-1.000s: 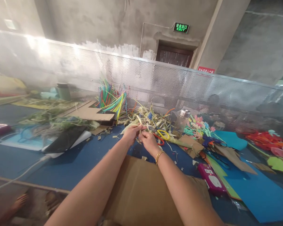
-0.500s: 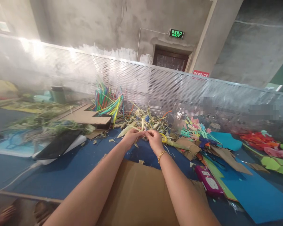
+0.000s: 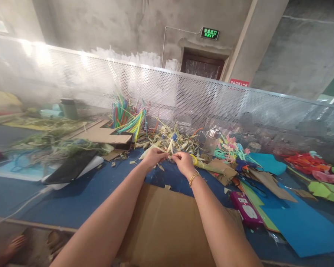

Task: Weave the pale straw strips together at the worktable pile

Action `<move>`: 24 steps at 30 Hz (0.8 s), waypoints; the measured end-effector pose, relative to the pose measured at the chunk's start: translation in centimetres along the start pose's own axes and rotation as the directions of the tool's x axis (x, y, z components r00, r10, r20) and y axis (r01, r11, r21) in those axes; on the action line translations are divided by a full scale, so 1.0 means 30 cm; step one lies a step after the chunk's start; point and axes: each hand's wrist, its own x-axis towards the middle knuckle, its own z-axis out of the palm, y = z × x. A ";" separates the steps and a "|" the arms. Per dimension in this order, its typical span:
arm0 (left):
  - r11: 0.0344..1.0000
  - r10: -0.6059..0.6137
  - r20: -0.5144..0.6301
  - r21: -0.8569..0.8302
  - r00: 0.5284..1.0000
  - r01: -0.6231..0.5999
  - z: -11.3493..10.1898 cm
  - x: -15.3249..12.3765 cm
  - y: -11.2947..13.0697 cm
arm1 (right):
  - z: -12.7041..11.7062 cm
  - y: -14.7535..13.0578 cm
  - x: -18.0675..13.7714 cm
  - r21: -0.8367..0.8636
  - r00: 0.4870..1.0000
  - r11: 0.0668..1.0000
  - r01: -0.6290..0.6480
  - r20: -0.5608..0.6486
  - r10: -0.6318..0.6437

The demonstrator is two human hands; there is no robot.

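My left hand (image 3: 154, 158) is closed in a pinch on a pale husk strip (image 3: 170, 144), which sticks up from the fingertips. Just to its right, my right hand (image 3: 184, 163) has thumb and fingers pressed together beside the strip's lower end; whatever sits in that pinch is too small to make out. A gold bracelet (image 3: 194, 178) circles the right wrist. Behind both hands lies a heap of dried husks (image 3: 187, 142) with a bit of blue in it. Yellow scissor handles (image 3: 195, 160) show beside the right hand.
Brown cardboard (image 3: 163, 222) lies under my forearms on the blue table (image 3: 100, 196). Colourful stems (image 3: 128, 118) and a clear bottle (image 3: 211, 141) stand farther back. A purple box (image 3: 246, 210) and blue sheets (image 3: 303, 226) lie right; a black tablet-like panel (image 3: 72, 167) lies left.
My hands have drawn slightly apart, opening a small gap between the fingertips. The view has tilted down a little.
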 end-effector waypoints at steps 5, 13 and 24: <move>0.998 -0.046 0.141 -0.046 0.989 0.053 0.003 -0.012 -0.004 | -0.002 0.022 0.002 0.108 0.999 0.994 -0.018 -0.030 0.022; 0.986 -0.164 0.167 -0.009 0.972 0.168 0.031 -0.013 -0.009 | 0.025 0.021 0.007 0.497 0.991 0.862 -0.102 -0.023 0.130; 0.986 -0.164 0.195 0.005 0.967 0.166 0.029 -0.021 0.013 | 0.034 0.009 0.000 0.591 0.957 0.798 -0.117 -0.147 0.250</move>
